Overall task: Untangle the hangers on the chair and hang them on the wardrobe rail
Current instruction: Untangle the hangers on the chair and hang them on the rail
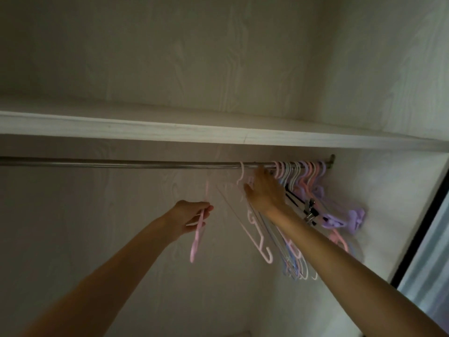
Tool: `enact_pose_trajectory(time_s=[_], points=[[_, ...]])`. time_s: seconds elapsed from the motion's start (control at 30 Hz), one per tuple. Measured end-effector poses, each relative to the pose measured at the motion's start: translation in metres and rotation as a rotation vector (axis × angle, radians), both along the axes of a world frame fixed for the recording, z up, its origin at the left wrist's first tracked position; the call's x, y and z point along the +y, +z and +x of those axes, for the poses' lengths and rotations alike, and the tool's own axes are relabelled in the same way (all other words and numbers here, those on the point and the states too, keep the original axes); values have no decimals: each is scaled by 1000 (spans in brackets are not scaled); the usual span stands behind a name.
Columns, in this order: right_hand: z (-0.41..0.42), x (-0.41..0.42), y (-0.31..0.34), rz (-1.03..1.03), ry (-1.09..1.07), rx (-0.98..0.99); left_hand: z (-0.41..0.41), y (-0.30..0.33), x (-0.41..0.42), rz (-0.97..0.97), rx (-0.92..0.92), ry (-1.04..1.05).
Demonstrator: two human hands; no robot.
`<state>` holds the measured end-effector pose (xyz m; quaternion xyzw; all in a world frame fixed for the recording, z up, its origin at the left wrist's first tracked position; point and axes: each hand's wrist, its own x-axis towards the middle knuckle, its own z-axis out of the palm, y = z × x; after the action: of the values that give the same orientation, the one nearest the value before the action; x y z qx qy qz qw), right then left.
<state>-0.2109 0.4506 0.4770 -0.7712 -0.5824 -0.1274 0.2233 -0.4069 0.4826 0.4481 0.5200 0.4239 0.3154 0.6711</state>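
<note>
A pink hanger (197, 235), long axis near-vertical, is gripped by the left hand (192, 216); another hanger (252, 215) is held at the rail (121, 163) by the raised right hand (266, 190).

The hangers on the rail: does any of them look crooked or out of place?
Yes. The hangers are bunched at the right end of the rail, swung sideways. One pink hanger beside the right hand hangs steeply tilted. The left hand holds another pink hanger below the rail.

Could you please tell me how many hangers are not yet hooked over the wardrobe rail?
1: a pink plastic hanger held low in the left hand, below the metal wardrobe rail. The right hand reaches into the hooked bunch and may hide another.
</note>
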Motion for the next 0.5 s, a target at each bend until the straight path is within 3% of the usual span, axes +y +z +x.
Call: enact_pose_trajectory(time_s=[0.07,0.2,0.27,0.5], points=[[-1,9,14,137,100,-106,1,1,3,-4,-6,-13],[13,38,12,44,192,-315,8,-1,6,18,52,-29],[23,44,5,121,208,-339,8,0,8,35,68,-29],[79,30,-1,247,57,-492,4,0,13,4,36,-48]])
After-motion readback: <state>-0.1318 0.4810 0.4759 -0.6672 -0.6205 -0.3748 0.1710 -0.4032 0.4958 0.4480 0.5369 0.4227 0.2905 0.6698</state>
